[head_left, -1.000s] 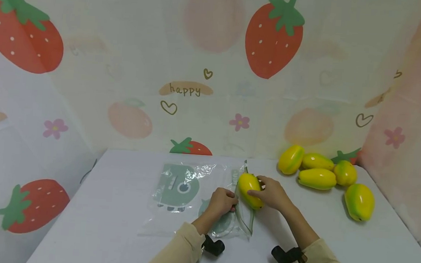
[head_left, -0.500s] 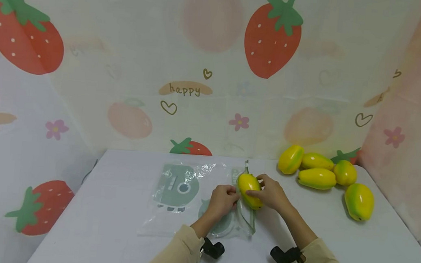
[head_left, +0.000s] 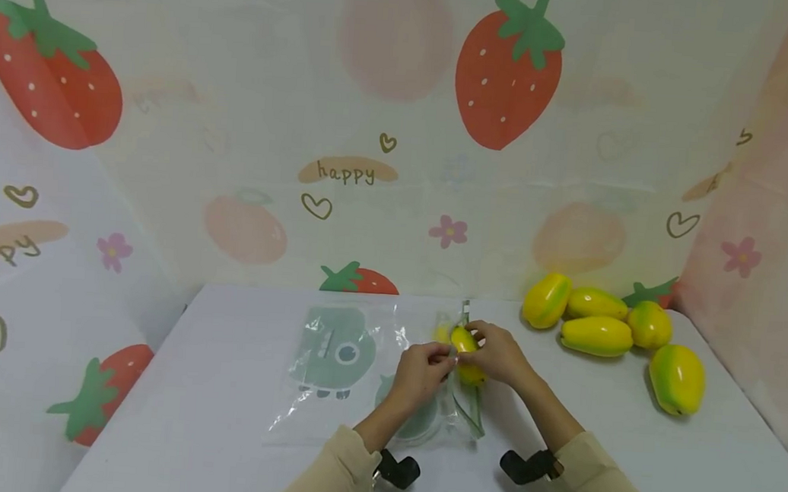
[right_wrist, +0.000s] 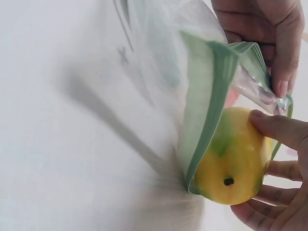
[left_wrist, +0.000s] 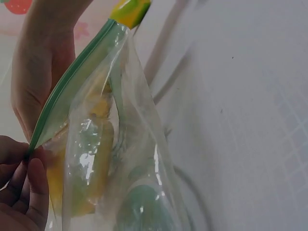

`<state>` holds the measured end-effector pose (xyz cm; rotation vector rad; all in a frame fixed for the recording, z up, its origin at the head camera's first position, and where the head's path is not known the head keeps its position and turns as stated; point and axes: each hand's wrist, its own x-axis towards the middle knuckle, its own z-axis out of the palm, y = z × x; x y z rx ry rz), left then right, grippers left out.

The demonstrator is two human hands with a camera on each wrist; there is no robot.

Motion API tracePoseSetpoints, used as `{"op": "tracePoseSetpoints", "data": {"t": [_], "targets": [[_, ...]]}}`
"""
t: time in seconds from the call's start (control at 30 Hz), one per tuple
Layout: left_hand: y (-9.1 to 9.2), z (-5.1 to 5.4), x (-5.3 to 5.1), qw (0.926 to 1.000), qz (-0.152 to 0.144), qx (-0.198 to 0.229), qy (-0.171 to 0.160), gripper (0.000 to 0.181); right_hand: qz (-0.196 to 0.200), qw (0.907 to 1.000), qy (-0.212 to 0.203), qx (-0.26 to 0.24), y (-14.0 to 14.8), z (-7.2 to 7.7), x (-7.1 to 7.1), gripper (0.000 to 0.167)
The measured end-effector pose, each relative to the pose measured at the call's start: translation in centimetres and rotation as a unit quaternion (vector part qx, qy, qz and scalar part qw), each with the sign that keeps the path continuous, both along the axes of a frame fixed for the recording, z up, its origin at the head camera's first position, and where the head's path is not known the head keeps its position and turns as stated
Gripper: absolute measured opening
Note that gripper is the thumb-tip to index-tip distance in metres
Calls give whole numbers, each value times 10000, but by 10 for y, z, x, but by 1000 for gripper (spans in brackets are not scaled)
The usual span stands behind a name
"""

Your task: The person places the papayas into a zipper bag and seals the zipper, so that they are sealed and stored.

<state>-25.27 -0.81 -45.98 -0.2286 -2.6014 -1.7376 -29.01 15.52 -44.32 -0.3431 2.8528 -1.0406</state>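
The bag (head_left: 335, 349) lies on the table (head_left: 219, 386) — five fruits (head_left: 597, 336) at right.

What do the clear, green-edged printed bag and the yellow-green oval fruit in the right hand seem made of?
Clear, green-edged printed bag: thin, glossy plastic film; transparent, with creases and bright highlights.
Yellow-green oval fruit: smooth, slightly shiny; perhaps moulded plastic or foam, given its unblemished skin, but real fruit isn't ruled out.

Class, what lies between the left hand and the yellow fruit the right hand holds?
Between the left hand and the held fruit lies the bag's green rim, as the right wrist view shows.
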Motion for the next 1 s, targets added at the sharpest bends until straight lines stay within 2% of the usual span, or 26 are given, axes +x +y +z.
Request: {"op": "tracePoseSetpoints", "data": {"t": [0.2,0.33,0.57,1.0], "targets": [[-2,-4,-1,9999,-5,165,24,23,-42,9993,-28,-367,-1,-5,-3,50],[-4,-7,-1,9997,53,255,-39,23,-2,9985,-354,-409,3,-8,-3,54],[-6,-6,-2,9995,73,289,-61,22,-65,9936,-951,-608,10,-9,-3,65],[-5,-4,-3,9993,76,244,-264,24,-496,9832,-1098,-1368,4,-22,-3,61]]}}
